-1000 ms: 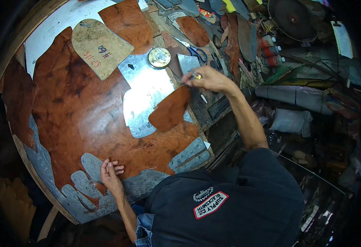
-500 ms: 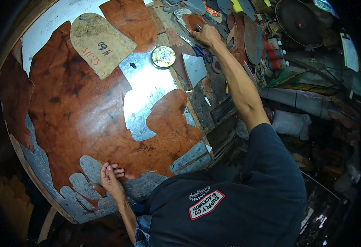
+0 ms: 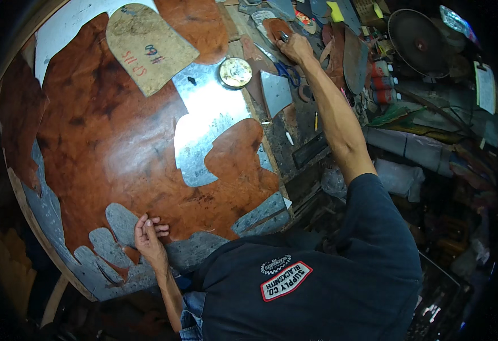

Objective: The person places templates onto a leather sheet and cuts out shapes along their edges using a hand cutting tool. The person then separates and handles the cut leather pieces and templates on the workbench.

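A large brown leather hide (image 3: pixel 107 131) with a cut-out edge covers most of the workbench. My left hand (image 3: pixel 151 241) rests at its near edge, fingers loosely curled and a little apart, with nothing visible in them. Grey gaps shaped like rounded cut-outs lie beside that hand. My right hand (image 3: pixel 297 48) reaches to the far side, closed on a small metallic object (image 3: pixel 284 37) whose kind I cannot make out. Under it lies a small brown leather piece (image 3: pixel 273 27) on a pale backing. Close to its wrist are blue-handled scissors (image 3: pixel 286 71).
A tan arched template (image 3: pixel 149 51) lies on the hide. A round tin (image 3: pixel 235 73) stands on bare metal sheet (image 3: pixel 195 148). Right of it are a grey offcut (image 3: pixel 275 94) and a white marker (image 3: pixel 289 138). Bottles (image 3: pixel 382 82) and a fan (image 3: pixel 419 42) crowd the far right.
The whole view has shifted slightly, with the far items moving up and right in the picture. My right hand stays at the small leather piece, and my left hand stays by the hide's near edge.
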A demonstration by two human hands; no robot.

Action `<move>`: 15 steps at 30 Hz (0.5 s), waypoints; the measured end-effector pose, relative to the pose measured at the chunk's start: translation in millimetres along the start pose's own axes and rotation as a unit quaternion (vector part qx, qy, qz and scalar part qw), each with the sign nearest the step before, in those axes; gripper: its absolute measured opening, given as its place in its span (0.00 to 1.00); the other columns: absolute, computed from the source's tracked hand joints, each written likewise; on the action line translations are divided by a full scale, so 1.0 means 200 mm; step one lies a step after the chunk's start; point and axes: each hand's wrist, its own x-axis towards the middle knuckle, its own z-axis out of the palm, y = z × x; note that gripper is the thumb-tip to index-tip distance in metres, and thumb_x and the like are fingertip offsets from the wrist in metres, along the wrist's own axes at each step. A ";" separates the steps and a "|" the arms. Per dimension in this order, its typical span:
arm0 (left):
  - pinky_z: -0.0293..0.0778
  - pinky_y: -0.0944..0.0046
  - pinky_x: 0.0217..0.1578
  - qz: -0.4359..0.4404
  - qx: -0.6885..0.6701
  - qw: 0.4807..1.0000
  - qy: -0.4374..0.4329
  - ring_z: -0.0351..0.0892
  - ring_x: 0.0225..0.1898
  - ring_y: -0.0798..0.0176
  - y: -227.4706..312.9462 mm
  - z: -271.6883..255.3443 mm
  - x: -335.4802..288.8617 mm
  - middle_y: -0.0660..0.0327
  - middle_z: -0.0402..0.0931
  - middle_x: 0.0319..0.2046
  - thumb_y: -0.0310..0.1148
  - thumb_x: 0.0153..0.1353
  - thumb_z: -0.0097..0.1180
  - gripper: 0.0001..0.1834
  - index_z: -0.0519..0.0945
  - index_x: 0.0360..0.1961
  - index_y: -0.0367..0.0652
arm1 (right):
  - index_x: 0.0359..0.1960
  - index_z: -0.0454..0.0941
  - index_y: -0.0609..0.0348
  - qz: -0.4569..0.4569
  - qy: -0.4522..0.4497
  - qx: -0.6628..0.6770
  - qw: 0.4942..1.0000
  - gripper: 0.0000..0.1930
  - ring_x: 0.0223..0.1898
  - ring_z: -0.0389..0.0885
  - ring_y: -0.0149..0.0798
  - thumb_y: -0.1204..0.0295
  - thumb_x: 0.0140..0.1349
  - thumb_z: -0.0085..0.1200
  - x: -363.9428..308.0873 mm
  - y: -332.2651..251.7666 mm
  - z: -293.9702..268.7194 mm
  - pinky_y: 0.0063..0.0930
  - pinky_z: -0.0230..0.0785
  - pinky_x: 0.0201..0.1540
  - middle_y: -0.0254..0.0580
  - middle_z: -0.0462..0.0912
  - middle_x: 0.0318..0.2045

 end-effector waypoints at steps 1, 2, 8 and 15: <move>0.76 0.72 0.26 -0.012 0.017 1.000 0.013 0.81 0.28 0.67 0.00 -0.01 -0.03 0.55 0.81 0.37 0.33 0.71 0.50 0.16 0.71 0.55 0.33 | 0.37 0.82 0.72 -0.020 0.020 -0.033 0.999 0.33 0.43 0.83 0.61 0.44 0.56 0.58 -0.01 -0.03 0.02 0.48 0.74 0.46 0.67 0.83 0.37; 0.76 0.71 0.26 -0.020 0.011 1.000 0.007 0.81 0.28 0.67 -0.02 -0.02 0.00 0.55 0.81 0.37 0.33 0.72 0.49 0.17 0.72 0.56 0.34 | 0.36 0.83 0.70 -0.041 0.038 -0.063 0.996 0.33 0.43 0.83 0.61 0.43 0.57 0.56 -0.02 -0.06 0.04 0.48 0.74 0.45 0.68 0.83 0.36; 0.78 0.70 0.30 0.008 -0.032 0.999 -0.041 0.83 0.33 0.66 0.00 0.02 0.07 0.55 0.81 0.39 0.32 0.71 0.51 0.17 0.72 0.56 0.34 | 0.41 0.83 0.71 -0.078 0.028 -0.106 0.991 0.40 0.44 0.84 0.57 0.36 0.57 0.50 0.17 0.30 -0.01 0.45 0.74 0.45 0.65 0.84 0.37; 0.77 0.64 0.46 0.202 0.243 0.944 0.098 0.83 0.42 0.59 -0.04 -0.15 -0.21 0.53 0.83 0.40 0.27 0.68 0.52 0.10 0.80 0.44 0.32 | 0.54 0.79 0.57 -0.328 -0.059 0.064 0.941 0.22 0.39 0.85 0.45 0.60 0.62 0.61 -0.95 -0.57 -0.24 0.35 0.76 0.41 0.55 0.84 0.43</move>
